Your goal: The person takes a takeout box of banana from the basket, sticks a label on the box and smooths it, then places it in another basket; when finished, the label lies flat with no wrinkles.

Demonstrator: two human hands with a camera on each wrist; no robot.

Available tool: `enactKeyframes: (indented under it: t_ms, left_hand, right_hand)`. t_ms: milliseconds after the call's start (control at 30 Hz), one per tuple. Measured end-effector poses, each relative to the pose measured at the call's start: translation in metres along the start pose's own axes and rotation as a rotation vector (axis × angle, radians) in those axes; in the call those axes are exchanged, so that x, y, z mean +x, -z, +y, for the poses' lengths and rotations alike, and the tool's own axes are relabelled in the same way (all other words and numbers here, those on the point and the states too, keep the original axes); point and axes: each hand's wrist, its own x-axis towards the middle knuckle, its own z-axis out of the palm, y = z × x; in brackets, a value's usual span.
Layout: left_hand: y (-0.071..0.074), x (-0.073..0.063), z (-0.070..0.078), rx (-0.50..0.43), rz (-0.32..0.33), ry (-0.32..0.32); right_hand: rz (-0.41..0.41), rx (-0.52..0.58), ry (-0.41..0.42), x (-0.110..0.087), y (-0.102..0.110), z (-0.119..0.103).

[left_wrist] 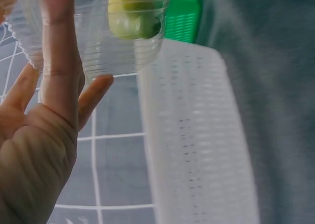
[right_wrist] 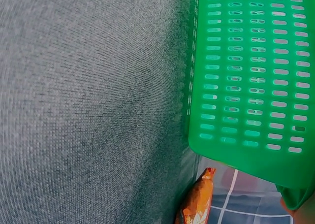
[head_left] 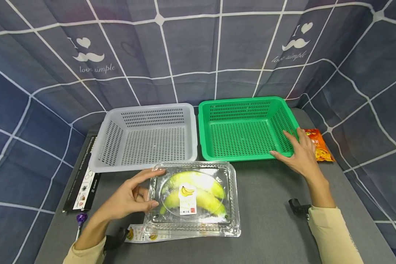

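My left hand (head_left: 127,201) holds a clear plastic clamshell box (head_left: 232,198) by its left side, thumb and fingers spread around the edge. Inside lie yellow-green bananas (head_left: 201,200), under a lid with a white banana label (head_left: 187,200). The left wrist view shows fingers (left_wrist: 59,61) against the box's ribbed wall. My right hand (head_left: 300,152) is at the front right corner of a green basket (head_left: 241,158), fingers spread and loosely bent over the rim. Only a sliver of that hand shows in the right wrist view, below the basket's rim.
A light grey basket (head_left: 145,167) stands left of the green one. An orange snack packet (head_left: 318,145) lies at the right. At the left are a long black box (head_left: 80,176) and a purple lollipop (head_left: 81,219). A printed banana label strip (head_left: 165,239) lies partly behind the clamshell.
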Motion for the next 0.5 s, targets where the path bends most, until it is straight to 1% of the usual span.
enactKeyframes:
  t_ms: [67,167,333,500]
  left_hand:
    - [0.004,0.007,0.005,0.005,-0.003,-0.03]
    - [0.009,0.019,0.012,0.012,-0.011,-0.058]
    - [0.018,0.048,0.021,0.021,-0.016,-0.052]
    - [0.025,0.085,0.032,0.057,-0.002,-0.016]
  right_hand:
    - [0.004,-0.003,0.002,0.0,0.0,0.001]
    - [0.012,0.003,0.005,0.0,0.0,0.001]
    - [0.026,0.015,0.007,0.0,0.0,0.001]
    - [0.033,0.017,0.008,0.0,-0.002,0.002]
